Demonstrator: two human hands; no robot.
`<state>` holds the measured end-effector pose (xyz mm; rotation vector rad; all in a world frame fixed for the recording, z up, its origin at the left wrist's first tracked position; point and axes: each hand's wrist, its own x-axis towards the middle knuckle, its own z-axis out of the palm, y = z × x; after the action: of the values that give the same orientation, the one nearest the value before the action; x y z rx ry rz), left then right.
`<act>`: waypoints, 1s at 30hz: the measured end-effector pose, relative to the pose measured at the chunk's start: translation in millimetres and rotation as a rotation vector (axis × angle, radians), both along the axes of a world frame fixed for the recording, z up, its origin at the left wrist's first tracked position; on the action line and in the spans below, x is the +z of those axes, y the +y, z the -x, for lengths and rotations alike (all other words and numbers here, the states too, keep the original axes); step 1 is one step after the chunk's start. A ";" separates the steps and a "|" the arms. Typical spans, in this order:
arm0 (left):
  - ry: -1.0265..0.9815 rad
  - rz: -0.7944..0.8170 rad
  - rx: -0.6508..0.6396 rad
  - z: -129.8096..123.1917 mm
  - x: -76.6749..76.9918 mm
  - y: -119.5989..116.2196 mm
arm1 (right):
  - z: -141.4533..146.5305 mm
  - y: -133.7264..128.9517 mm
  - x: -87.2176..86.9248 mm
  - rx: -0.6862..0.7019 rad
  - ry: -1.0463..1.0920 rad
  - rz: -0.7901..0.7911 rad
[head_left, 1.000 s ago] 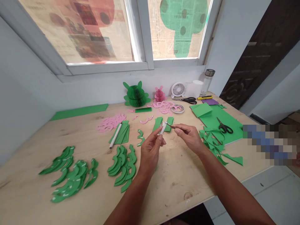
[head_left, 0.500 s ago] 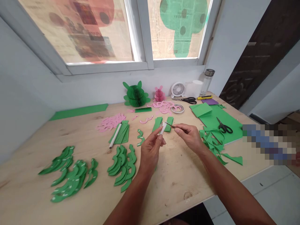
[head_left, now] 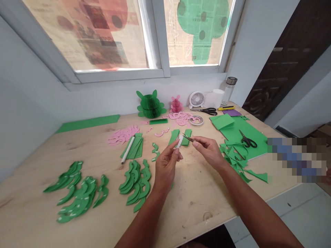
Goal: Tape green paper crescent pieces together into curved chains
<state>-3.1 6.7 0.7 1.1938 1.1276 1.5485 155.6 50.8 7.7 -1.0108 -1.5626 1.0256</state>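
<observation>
Our left fingers [head_left: 172, 150] held a white strip [head_left: 179, 141] upright, while our right fingers [head_left: 197, 142] pinched a small pointed tool [head_left: 187, 138] just beside it, above the wooden desk [head_left: 196, 213].

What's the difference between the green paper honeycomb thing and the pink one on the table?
The green honeycomb paper figure is clearly larger than the pink honeycomb paper figure. The green one is wide and squat, with leaf-like flaps at its sides, while the pink one is narrow, with two ear-like tips on top. Both are made of folded honeycomb paper and stand upright on the light wooden table.
</observation>
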 end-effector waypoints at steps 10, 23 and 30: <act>0.014 0.001 -0.084 -0.5 0.4 -0.8 | 0.1 -1.4 1.4 0.046 -0.024 -0.042; 0.008 0.028 -0.124 -1.5 2.6 -2.3 | 0.6 -1.9 0.7 0.071 0.002 -0.056; -0.002 0.041 -0.141 -2.6 4.0 -2.6 | -0.9 -2.1 2.4 0.071 -0.086 -0.139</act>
<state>-0.5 4.1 4.7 1.2176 1.0461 1.4126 156.6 48.7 10.1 -0.9196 -1.7260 0.9174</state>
